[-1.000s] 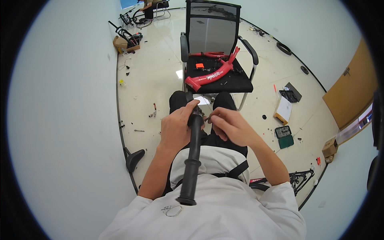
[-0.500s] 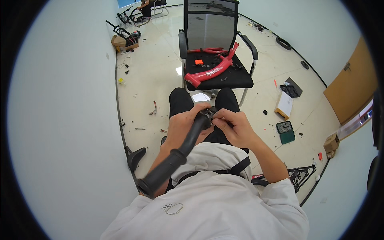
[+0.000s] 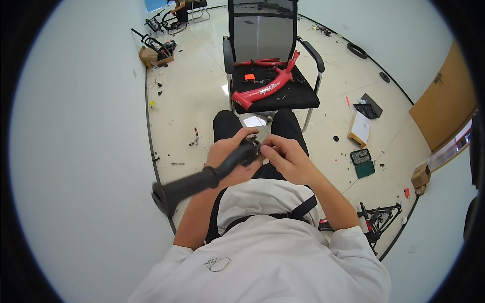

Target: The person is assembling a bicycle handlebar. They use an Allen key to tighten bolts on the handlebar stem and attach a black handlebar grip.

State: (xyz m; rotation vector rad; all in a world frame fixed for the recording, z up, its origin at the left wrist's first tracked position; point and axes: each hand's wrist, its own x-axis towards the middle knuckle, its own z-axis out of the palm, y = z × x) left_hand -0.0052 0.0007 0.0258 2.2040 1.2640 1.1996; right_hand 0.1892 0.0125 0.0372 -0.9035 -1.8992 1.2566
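A black bicycle handlebar (image 3: 230, 166) with a rubber grip (image 3: 189, 186) at its near left end lies across my lap, its grip end pointing toward me. My left hand (image 3: 226, 154) is closed around the bar's far end, beside a dark clamp-like part (image 3: 251, 147). At that same part my right hand (image 3: 287, 157) has thumb and forefinger pressed together. Whatever sits between those fingertips is too small and covered to make out. The underside of the clamp area is hidden by my left hand.
Facing me is a black chair (image 3: 275, 103) bearing a red bicycle frame part (image 3: 268, 91) and a small orange item (image 3: 249, 77). A green case (image 3: 365, 169) and a white box (image 3: 359, 126) lie on the floor to the right. Left stands a wall (image 3: 86, 151).
The handlebar's grip end has swung left and away from me. Both hands have shifted slightly left, still at the clamp-like part.
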